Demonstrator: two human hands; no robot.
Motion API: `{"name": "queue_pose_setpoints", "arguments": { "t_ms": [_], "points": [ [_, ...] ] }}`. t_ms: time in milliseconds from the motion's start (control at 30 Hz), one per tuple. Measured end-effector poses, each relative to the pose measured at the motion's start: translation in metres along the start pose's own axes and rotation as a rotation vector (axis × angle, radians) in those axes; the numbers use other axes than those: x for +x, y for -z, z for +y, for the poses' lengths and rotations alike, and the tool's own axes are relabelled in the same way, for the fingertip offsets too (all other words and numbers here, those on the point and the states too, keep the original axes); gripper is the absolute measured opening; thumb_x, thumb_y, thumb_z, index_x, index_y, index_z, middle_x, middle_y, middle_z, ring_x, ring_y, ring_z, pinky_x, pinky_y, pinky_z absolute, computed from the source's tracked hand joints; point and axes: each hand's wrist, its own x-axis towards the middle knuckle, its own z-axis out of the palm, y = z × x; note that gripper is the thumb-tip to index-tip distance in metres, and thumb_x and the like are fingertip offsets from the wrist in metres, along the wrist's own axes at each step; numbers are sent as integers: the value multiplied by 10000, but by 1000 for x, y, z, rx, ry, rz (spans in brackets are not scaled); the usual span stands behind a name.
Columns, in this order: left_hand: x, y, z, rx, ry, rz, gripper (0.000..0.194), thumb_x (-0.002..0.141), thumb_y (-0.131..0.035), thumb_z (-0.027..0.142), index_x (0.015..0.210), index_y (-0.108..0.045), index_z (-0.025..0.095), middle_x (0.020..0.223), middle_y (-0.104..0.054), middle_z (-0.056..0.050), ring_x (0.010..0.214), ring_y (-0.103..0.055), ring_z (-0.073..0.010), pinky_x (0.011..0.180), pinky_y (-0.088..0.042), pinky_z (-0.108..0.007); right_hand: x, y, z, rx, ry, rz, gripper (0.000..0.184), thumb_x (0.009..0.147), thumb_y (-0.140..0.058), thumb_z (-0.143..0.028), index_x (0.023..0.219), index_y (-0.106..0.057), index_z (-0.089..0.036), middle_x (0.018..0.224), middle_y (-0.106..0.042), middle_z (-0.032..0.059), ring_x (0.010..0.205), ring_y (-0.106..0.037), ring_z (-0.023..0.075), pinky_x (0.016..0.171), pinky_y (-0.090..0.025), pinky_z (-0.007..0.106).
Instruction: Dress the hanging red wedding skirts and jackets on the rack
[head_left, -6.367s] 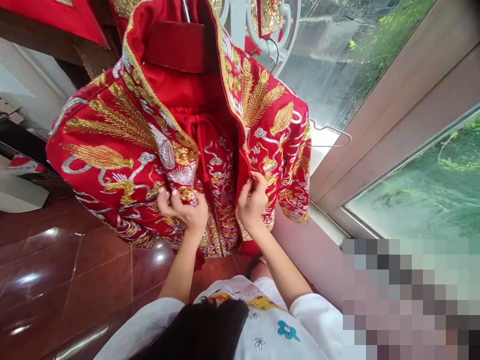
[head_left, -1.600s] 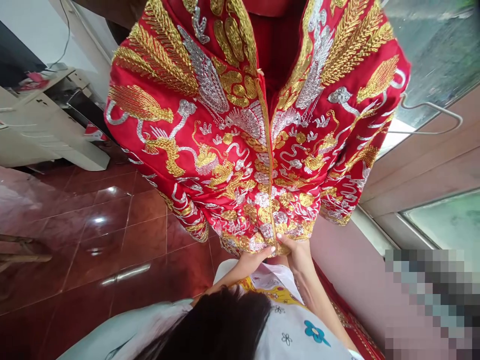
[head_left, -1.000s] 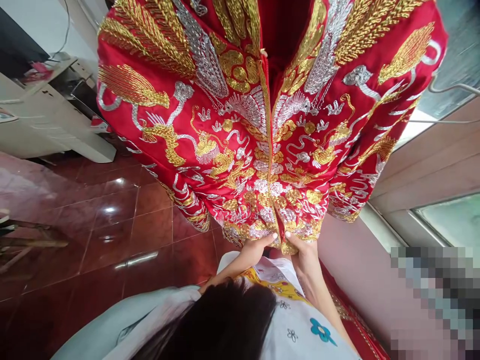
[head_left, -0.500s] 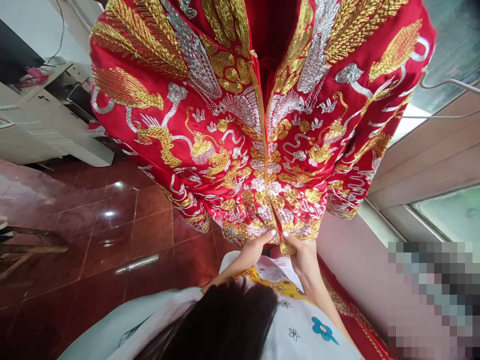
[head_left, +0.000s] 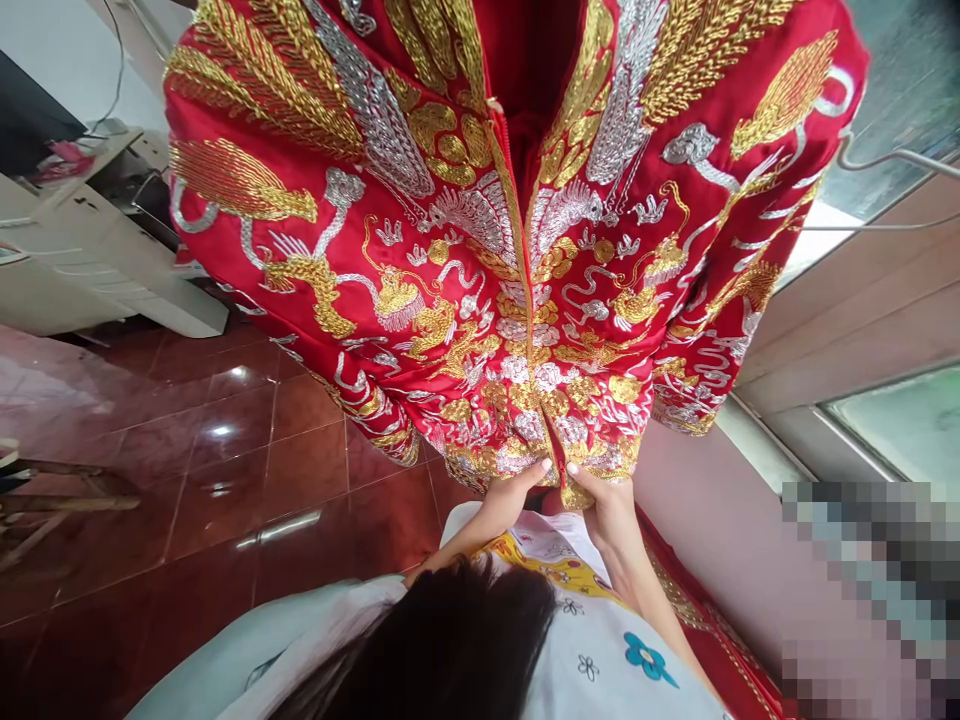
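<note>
A red jacket (head_left: 465, 270) with gold and silver embroidery fills the upper middle of the head view, its front facing me. The zipper edge runs down its centre, closed over the middle part and parted at the collar and near the hem. My left hand (head_left: 514, 490) pinches the hem left of the front opening, thumb on top and fingers hidden beneath the cloth. Just right of the opening, my right hand (head_left: 611, 505) grips the other hem corner the same way. Both sleeves hang loose at the sides.
A pale desk (head_left: 112, 250) with clutter stands at the left, above a glossy red tiled floor (head_left: 225, 480). A wooden stool (head_left: 67, 490) shows at the left edge. Windows, a wall and a metal wire (head_left: 900, 160) are on the right. Red cloth (head_left: 705, 640) lies low at right.
The jacket's upper part has shifted slightly left and up in the view. Both hands keep their hold on the hem in the same place.
</note>
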Motion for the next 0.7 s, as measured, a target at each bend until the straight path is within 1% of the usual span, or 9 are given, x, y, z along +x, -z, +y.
{"name": "queue_pose_setpoints", "arguments": {
  "t_ms": [67,233,367,500,633,700],
  "points": [
    [0,-2,2,-1,-4,8,629,612,-826,307,1184,-579,218,1220,-612,-53,1214,-518,-259,1147,-318,-432,-1,0,-1,-5,-9,2,739,455,-847,-155,1140,-574,-206,1119,-642,58,944,-642,237,807,-571,362],
    [1,-4,5,-6,2,21,678,587,-836,300,1206,-567,234,1236,-604,-46,1255,-483,-265,1151,-314,-430,-1,1,-1,-11,-8,-4,762,449,-852,-153,1154,-569,-209,1128,-639,62,954,-640,235,814,-571,350],
    [3,1,3,35,-11,6,627,607,-827,305,1182,-589,232,1248,-598,-45,1231,-503,-260,1149,-316,-425,-1,2,1,-8,17,-24,746,476,-843,-147,1160,-559,-232,1132,-639,53,971,-641,215,847,-561,331],
    [5,7,-1,78,-26,-15,558,627,-818,315,1139,-618,219,1185,-635,-50,1169,-551,-249,1121,-354,-415,0,2,2,-15,22,-4,707,465,-843,-136,1113,-566,-207,1127,-641,63,946,-650,213,836,-564,333],
    [7,11,-3,97,21,-14,487,617,-824,321,1055,-661,182,1093,-674,-75,1051,-614,-258,1093,-378,-438,2,4,4,-7,7,4,693,441,-844,-115,1070,-565,-199,1127,-639,61,944,-649,223,821,-570,346],
    [7,11,-2,92,37,-15,494,606,-829,321,1049,-663,178,1095,-673,-82,1044,-617,-269,1082,-387,-448,3,5,5,-6,5,-1,685,446,-841,-116,1065,-562,-203,1122,-640,59,946,-648,232,818,-571,364]
  ]
}}
